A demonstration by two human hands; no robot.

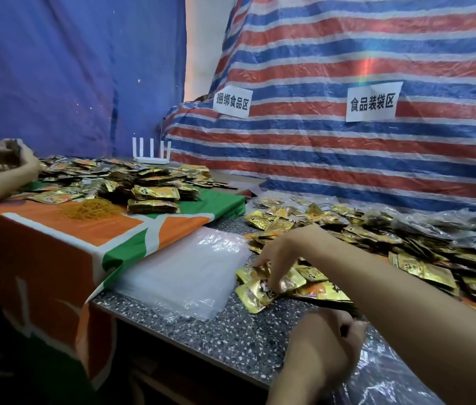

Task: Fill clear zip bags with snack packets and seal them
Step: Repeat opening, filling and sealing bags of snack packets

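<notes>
Your snack packets [423, 270] are glossy gold foil, creased and bright — so is the one your right hand [274, 258] pinches. The stack of zip bags [184, 276] is smooth, milky plastic; the clear bag [391, 375] your left hand [330, 337] grips is crinkled, shiny film. The tabletop [201, 325] looks like polished speckled stone. The orange-and-green cloth [55, 229] is matt — the striped tarp [318, 147] woven plastic, wrinkled.

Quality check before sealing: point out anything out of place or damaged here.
Nothing looks damaged. Two oddities: a white router stands behind the snack packets heaped on the orange-green tablecloth, whose corner droops over the edge of the stack of clear zip bags.
</notes>
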